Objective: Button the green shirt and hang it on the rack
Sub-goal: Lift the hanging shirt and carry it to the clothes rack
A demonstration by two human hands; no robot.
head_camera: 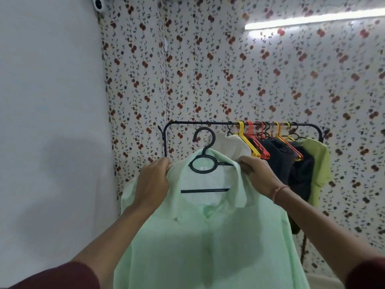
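Head view. I see both arms stretched forward and slightly upward, forearms bare, dark red sleeves at the lower corners of the frame. My left hand (153, 182) is closed, fingers curled over the left shoulder of the green shirt (206, 236) beside the collar, back of the hand toward the camera. My right hand (257, 174) is likewise closed, pinching the shirt's right shoulder at the collar edge; a thin pink band (280, 192) circles that wrist. Both wrists are bent a little inward, so the knuckles face each other across the collar.

The green shirt hangs between the hands on a black hanger (205, 163), whose ring and lower bar show through the open neck. The front placket appears closed down the middle, though individual buttons are too blurred to count. The hanger's hook stands upright and free, in front of and below the rail of the black rack (200, 122), not touching it.

On the rail, to the right: a white garment (232, 146), a cluster of yellow and orange hangers (253, 140), dark clothes (291, 170) and a yellow-green shirt (319, 163). Behind is flowered wallpaper (208, 69); a plain white wall (52, 101) is to the left, with a small camera (98, 4) at its top, and a lit tube lamp (312, 18) upper right.
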